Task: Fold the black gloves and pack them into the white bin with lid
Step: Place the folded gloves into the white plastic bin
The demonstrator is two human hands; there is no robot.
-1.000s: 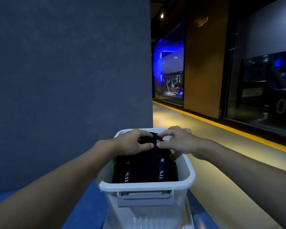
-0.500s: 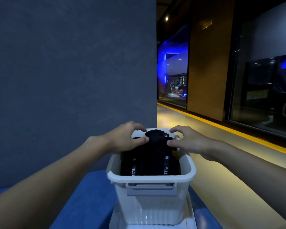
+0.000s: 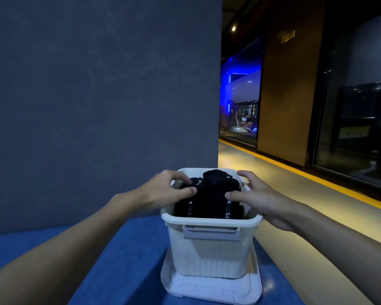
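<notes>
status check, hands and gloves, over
Left hand pinches black gloves, right hand rests thumb on them. Gloves piled high in white bin. Lid off, under bin.

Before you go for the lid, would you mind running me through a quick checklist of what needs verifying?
1. Are the black gloves inside the white bin? Ok.
2. Is the pile below the rim? Not ok: the top glove humps above the far edge.
3. Is the lid free to lift? Not ok: the bin stands on it.
4. Are the hands clear of the pile? Not ok: the left hand pinches it, and the thumb of the right hand touches it.
5. Is the bin upright on the blue surface? Ok.
6. Are any gloves lying outside the bin? Cannot tell: none are in view.
</notes>
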